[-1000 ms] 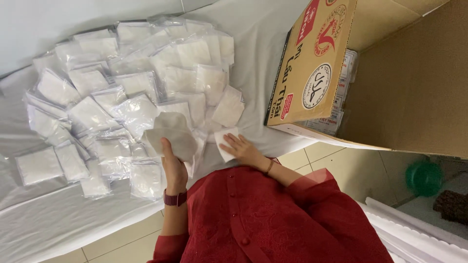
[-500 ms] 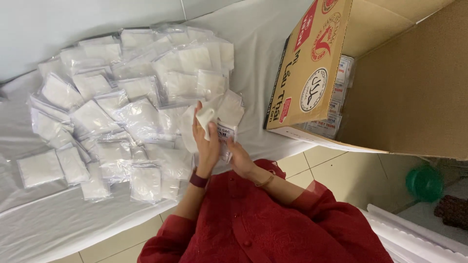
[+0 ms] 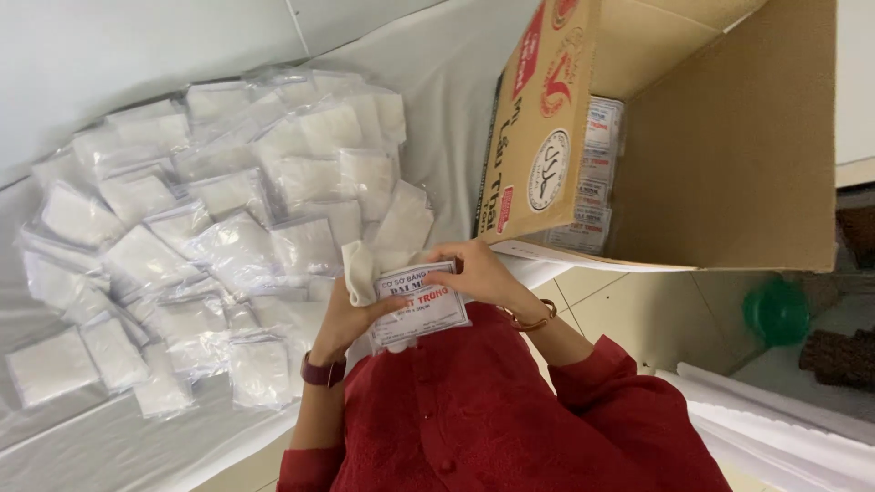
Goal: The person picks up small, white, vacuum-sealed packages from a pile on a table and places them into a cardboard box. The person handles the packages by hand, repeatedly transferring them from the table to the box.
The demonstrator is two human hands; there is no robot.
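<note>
My left hand (image 3: 339, 319), with a dark watch at the wrist, holds a folded white pad (image 3: 357, 271) against a printed white label packet (image 3: 421, 308). My right hand (image 3: 476, 273), with a thin bracelet on its wrist, pinches the top right edge of that label packet. Both hands meet close to my red shirt, just in front of the table edge. A heap of clear bags with white pads (image 3: 228, 228) lies beyond my left hand on the white sheet.
An open cardboard box (image 3: 729, 155) stands on its side at the right, with printed packets (image 3: 597, 173) stacked inside. A white sheet (image 3: 73, 446) covers the table. On the tiled floor to the right sits a green object (image 3: 777, 312).
My left hand lifted a white pad from the heap and brought it back to my right hand. Both hands now hold the pad and the label packet together near my chest.
</note>
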